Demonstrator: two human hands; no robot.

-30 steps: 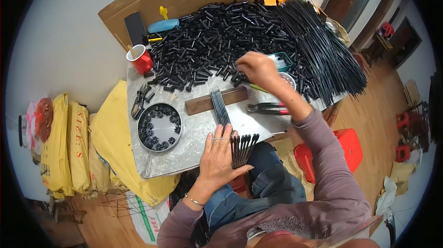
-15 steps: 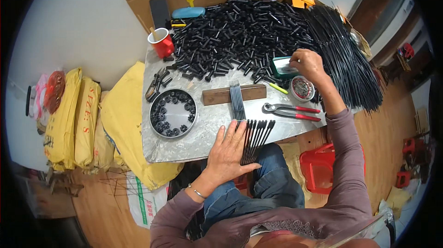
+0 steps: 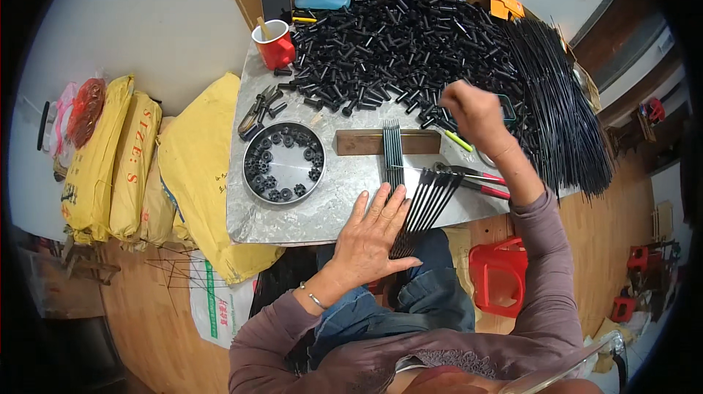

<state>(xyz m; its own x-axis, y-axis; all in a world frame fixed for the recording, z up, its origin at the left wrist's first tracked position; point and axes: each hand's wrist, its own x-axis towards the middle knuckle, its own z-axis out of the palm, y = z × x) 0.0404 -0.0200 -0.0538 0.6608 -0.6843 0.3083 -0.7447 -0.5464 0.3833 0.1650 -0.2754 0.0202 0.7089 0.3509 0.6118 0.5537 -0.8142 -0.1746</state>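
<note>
My left hand (image 3: 370,244) lies flat with its fingers stretched out at the table's front edge. It rests beside and partly on a fan of thin black metal rods (image 3: 433,200) that reaches down over my lap. A row of flat grey rods (image 3: 393,146) lies across a brown wooden block (image 3: 355,142), its near end running under my left fingertips. My right hand (image 3: 472,117) is raised over the table, fingers curled together and slightly blurred; what they hold is hidden. Behind it shows part of a green box (image 3: 507,107). Red-handled pincers (image 3: 483,183) lie just below.
A heap of black plastic tubes (image 3: 410,50) covers the back. Long black rods (image 3: 560,101) lie right. A round metal tin (image 3: 322,174) holds small black parts; scissors (image 3: 256,110), a red mug (image 3: 274,46) and a green-yellow pen (image 3: 459,140) lie around. Yellow sacks (image 3: 102,160) stand left.
My right hand has moved left, away from the green box, and now hovers nearer the wooden block. My left hand stays flat by the rods. The whole view has shifted slightly.
</note>
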